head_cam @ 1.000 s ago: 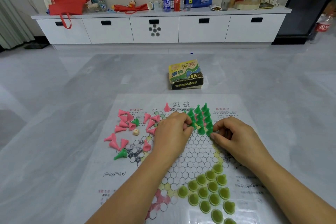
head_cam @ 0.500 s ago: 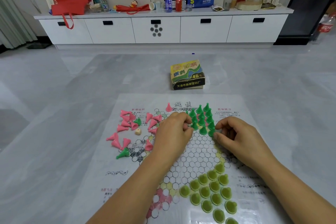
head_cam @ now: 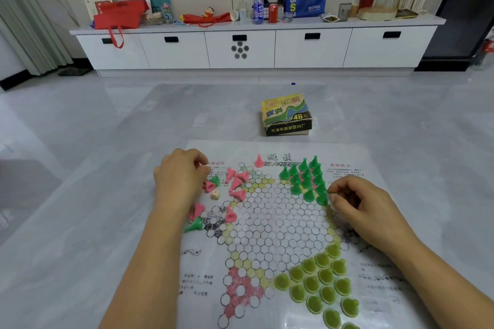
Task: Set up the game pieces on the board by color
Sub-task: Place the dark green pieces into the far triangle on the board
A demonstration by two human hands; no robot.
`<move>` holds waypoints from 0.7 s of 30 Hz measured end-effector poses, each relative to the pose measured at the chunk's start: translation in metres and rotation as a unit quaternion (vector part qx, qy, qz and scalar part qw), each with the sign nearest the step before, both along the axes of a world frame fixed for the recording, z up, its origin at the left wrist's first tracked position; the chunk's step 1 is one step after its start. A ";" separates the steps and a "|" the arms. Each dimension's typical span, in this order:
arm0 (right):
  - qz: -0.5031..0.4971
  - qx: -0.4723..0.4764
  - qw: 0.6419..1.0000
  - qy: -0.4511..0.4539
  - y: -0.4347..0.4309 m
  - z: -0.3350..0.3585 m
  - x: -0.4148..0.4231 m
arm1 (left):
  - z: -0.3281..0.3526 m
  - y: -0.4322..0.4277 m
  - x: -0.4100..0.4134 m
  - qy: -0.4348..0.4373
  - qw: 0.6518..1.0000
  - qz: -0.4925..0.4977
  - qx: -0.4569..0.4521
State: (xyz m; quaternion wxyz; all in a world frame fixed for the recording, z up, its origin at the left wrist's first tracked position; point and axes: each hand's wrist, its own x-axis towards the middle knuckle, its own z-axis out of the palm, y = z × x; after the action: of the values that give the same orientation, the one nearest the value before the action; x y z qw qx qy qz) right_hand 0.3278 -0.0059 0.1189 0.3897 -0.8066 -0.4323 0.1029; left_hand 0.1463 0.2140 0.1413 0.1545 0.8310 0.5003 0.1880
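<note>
Nearest the camera, the light-green pieces [head_cam: 319,286] stand upright in a filled triangle on the near right corner of the board [head_cam: 272,224], a paper sheet printed with a star of circles that lies flat on the grey floor [head_cam: 80,195].

Both forearms reach forward over the sheet. The right hand [head_cam: 363,211] rests at the board's right side, fingers curled inward with the thumb and forefinger tips close together right beside the nearest dark-green piece [head_cam: 322,198]; whether they actually pinch it I cannot tell. The dark-green pieces [head_cam: 304,179] stand upright, tips up, packed in the far right point of the star.

The left hand [head_cam: 179,181] hovers over the board's far left area, fingers bent and bunched above the scattered pieces; whether it holds anything is hidden. The pink pieces [head_cam: 236,184] there mostly lie on their sides, their long axes pointing in mixed directions. Two stray green cones lie toppled among them: one [head_cam: 195,226] near the left wrist with its tip pointing right and slightly away, another [head_cam: 215,181] just beside the left fingers. A pale die [head_cam: 215,194] sits between them. One pink cone [head_cam: 258,161] stands upright at the far edge of the star.

Beyond the sheet sits the game box [head_cam: 287,115], and farther off a white cabinet [head_cam: 254,47] along the wall.
</note>
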 end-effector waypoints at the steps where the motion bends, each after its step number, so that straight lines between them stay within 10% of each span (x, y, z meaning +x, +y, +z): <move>1: -0.002 0.003 1.000 0.002 0.000 0.000 0.000 | -0.001 0.000 0.000 0.010 1.000 -0.007 -0.012; 16: -0.004 0.006 1.000 0.007 0.001 -0.002 0.002 | -0.001 -0.014 0.009 0.058 0.996 -0.068 -0.012; 21: -0.001 0.006 1.000 0.008 0.000 -0.001 0.001 | 0.006 -0.033 0.019 -0.127 0.984 -0.123 0.003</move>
State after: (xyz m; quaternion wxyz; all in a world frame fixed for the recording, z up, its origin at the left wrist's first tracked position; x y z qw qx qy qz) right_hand 0.3291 -0.0060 0.1182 0.3979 -0.8039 -0.4289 0.1068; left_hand 0.1656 0.1807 0.1477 0.2364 0.8560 0.3702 0.2728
